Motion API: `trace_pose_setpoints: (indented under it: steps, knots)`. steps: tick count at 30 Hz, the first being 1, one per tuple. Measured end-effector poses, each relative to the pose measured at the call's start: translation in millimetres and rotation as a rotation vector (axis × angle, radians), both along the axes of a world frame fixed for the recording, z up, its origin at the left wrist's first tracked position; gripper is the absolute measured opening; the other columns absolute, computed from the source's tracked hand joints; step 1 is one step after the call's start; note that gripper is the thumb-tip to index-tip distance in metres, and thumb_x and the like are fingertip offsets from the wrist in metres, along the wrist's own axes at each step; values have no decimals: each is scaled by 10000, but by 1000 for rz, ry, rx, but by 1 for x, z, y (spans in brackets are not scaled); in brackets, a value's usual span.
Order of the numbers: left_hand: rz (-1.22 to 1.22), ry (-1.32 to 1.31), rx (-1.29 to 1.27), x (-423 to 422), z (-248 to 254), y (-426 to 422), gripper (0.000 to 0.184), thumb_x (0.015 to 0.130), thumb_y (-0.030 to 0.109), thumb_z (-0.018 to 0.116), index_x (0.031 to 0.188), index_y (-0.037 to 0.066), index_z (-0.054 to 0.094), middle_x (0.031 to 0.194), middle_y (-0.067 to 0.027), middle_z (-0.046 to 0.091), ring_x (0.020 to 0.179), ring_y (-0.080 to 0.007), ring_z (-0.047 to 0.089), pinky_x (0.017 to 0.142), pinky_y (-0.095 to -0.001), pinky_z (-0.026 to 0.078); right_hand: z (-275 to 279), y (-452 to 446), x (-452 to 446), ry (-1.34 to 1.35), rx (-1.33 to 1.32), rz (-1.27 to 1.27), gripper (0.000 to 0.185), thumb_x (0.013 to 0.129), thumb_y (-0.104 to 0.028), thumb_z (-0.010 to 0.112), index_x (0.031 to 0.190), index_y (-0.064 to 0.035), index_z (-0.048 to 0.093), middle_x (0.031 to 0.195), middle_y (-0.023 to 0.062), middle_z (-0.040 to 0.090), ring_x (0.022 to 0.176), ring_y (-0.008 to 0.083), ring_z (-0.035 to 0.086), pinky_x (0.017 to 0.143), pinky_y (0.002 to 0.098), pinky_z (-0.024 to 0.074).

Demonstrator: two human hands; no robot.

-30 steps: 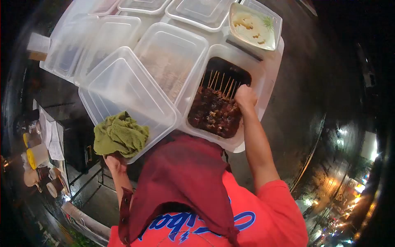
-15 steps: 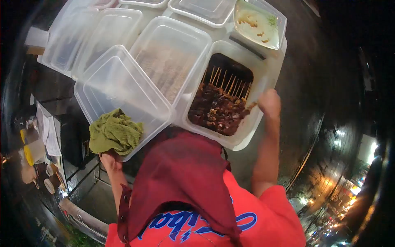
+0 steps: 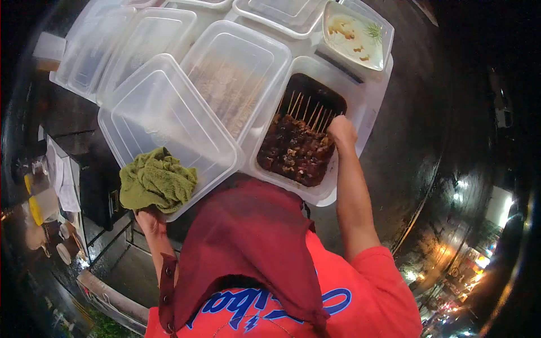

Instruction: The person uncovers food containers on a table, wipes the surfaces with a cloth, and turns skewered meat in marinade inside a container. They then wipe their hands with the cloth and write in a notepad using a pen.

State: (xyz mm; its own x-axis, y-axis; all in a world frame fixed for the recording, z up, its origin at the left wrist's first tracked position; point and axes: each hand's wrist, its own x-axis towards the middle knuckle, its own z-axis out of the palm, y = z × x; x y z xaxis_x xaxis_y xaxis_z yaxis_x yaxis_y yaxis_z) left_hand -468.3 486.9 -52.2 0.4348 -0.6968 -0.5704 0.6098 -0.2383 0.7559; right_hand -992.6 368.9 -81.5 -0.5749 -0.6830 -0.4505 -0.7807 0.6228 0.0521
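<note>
Now, right grip (image 3: 342,132): curled in; closure on any stick hidden, cannot tell.
Skewers (image 3: 293,152): just left of it, right of mid-frame, in the tub (image 3: 301,195), bare ends toward frame top.
Handling: best pinched by bare wood, kept level.
Left grip (image 3: 151,221): lower left, under lid (image 3: 163,107) and cloth (image 3: 159,180); closure unclear.

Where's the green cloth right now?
In the head view, the green cloth is left of centre, bunched over the near edge of the clear lid, right by the left hand.
</note>
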Motion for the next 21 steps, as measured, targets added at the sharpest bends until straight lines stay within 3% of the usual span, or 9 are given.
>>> trace_pose_setpoints:
  steps: [3, 5, 8, 12, 14, 16, 18, 21]
  knots:
    - [-12, -21, 6, 16, -13, 9, 370, 936, 226, 440, 1268, 65, 456, 1233, -99, 515, 1103, -276, 505, 921, -437, 435, 75, 12, 22, -62, 32, -70, 299, 794, -201, 519, 958, 3, 664, 984, 234, 636, 950, 410, 606, 788, 451, 493]
    - [-10, -29, 11, 21, -17, 12, 372, 935, 227, 440, 1269, 63, 455, 1233, -101, 515, 1102, -276, 506, 921, -437, 434, 80, 32, 11, 72, -185, -139, 278, 754, -182, 558, 907, 25, 663, 921, 247, 640, 918, 412, 615, 775, 450, 494]
    - [-16, -36, 16, 27, -22, 14, 375, 934, 227, 441, 1269, 59, 454, 1234, -102, 514, 1101, -276, 507, 921, -437, 434, 110, 43, -4, 10, -301, -190, 272, 736, -180, 560, 870, 35, 659, 888, 256, 636, 884, 411, 622, 762, 442, 493]
    - [-41, -47, 6, 34, -23, 8, 379, 933, 228, 442, 1270, 55, 452, 1236, -105, 513, 1100, -277, 509, 922, -436, 434, 108, 24, 3, -71, -158, -87, 254, 703, -165, 573, 834, 35, 661, 899, 251, 632, 849, 409, 622, 731, 438, 495]
    - [-55, -49, -4, 37, -23, 3, 382, 932, 228, 443, 1271, 53, 451, 1237, -106, 512, 1100, -277, 509, 922, -436, 433, 40, 19, -13, -125, -209, 163, 238, 683, -155, 586, 815, 27, 667, 864, 241, 639, 833, 387, 632, 724, 442, 497]
    - [-70, -47, -6, 37, -25, -2, 384, 931, 228, 444, 1271, 50, 450, 1238, -107, 512, 1100, -277, 510, 922, -436, 433, 27, -3, 16, -132, -24, 72, 253, 705, -146, 582, 878, 17, 669, 911, 231, 643, 876, 381, 628, 744, 445, 505]
    - [-79, -50, -4, 37, -26, -3, 386, 931, 229, 444, 1272, 48, 449, 1238, -108, 511, 1099, -277, 511, 922, -435, 433, -5, -9, 24, -91, -93, -15, 269, 746, -147, 564, 941, 9, 663, 997, 232, 634, 946, 387, 614, 791, 442, 503]
    - [-88, -58, -7, 40, -26, -2, 390, 929, 229, 445, 1273, 45, 448, 1239, -110, 511, 1098, -277, 512, 923, -435, 433, 0, -20, 23, -111, -54, -68, 280, 750, -144, 563, 963, 10, 658, 1032, 232, 627, 984, 380, 605, 822, 442, 493]
